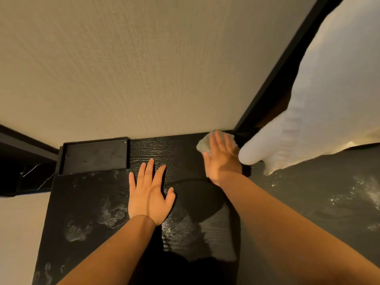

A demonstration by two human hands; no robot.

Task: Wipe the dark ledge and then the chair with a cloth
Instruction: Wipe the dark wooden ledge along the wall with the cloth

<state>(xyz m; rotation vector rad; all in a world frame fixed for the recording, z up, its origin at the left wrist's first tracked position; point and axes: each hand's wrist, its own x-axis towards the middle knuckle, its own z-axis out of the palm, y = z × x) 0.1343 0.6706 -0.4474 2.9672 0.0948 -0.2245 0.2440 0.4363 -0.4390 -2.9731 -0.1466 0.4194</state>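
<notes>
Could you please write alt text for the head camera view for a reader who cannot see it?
A person's right hand presses a grey cloth flat into the far corner of a dark ledge, by a beige wall. The left hand lies flat on the ledge near a shallow black tray; pale smudges mark the surface.

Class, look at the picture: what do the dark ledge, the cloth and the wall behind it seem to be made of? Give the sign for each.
Dark ledge: probably wood or wood-look laminate, black with a slight sheen; raised grain lines catch the light.
Cloth: soft, fuzzy grey-green fabric, perhaps microfibre; its edge looks nappy.
Wall: beige textured wallpaper or paint; fine streaked relief shows.
</notes>
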